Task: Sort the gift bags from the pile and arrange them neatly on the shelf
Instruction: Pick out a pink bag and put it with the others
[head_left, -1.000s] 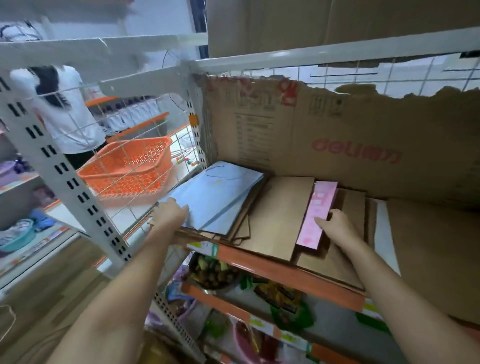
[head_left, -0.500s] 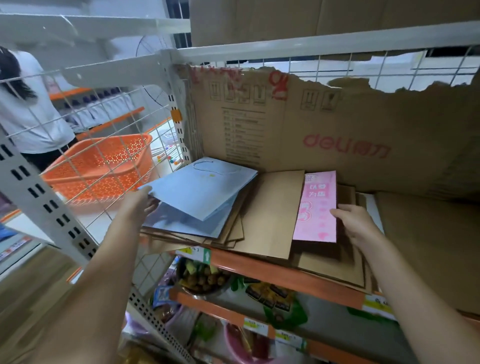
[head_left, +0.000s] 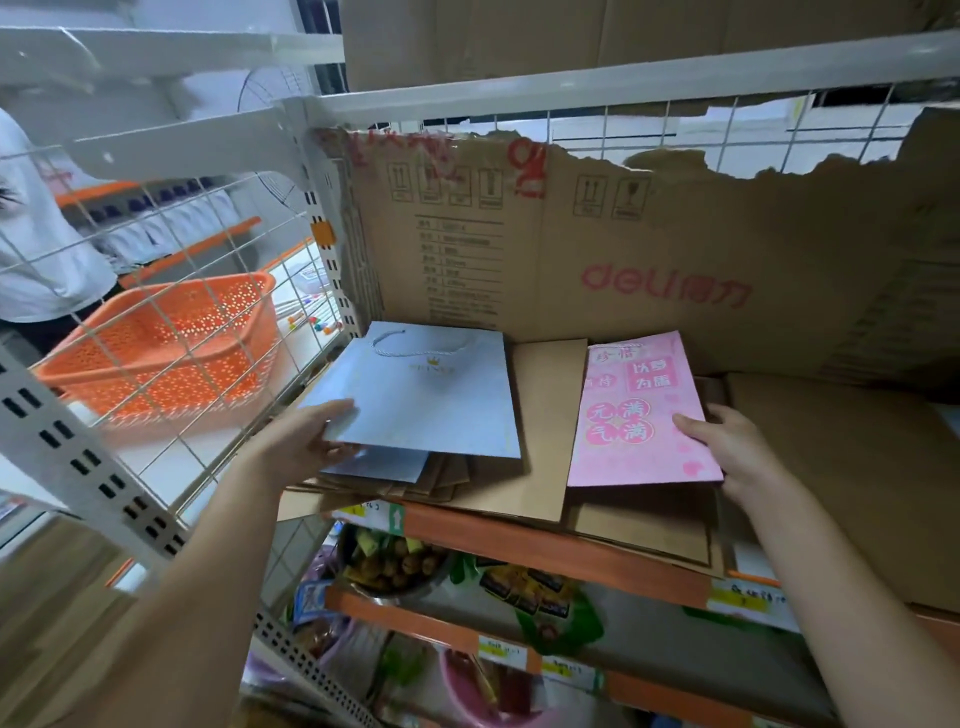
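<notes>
The shelf (head_left: 545, 543), edged in orange, carries flat gift bags lying on brown cardboard, with a torn cardboard sheet (head_left: 675, 249) standing upright along its back. At about 9 o'clock from the bags, behind the white wire side panel (head_left: 171, 291), sits one orange basket (head_left: 166, 343); what it holds cannot be told. On the lower shelf at 6 o'clock a bowl (head_left: 400, 566) holds brown nuts, beside green packets.

Two pale blue gift bags show: the top blue bag (head_left: 421, 395), its cord handle lying at 12 o'clock, and a second blue bag (head_left: 379, 465) peeking out from beneath its near edge. One pink gift bag (head_left: 636, 410) with printed characters lies flat at 3 o'clock from them. Between and under these are several brown paper bags (head_left: 540, 431); their exact number cannot be counted.

The left hand (head_left: 306, 441) reaches in from 7 o'clock and grips the near left corner of the top blue bag, thumb over it and fingers under. The right hand (head_left: 732, 447) comes in from 5 o'clock and holds the pink bag's right edge, thumb on top, fingers tucked below.
</notes>
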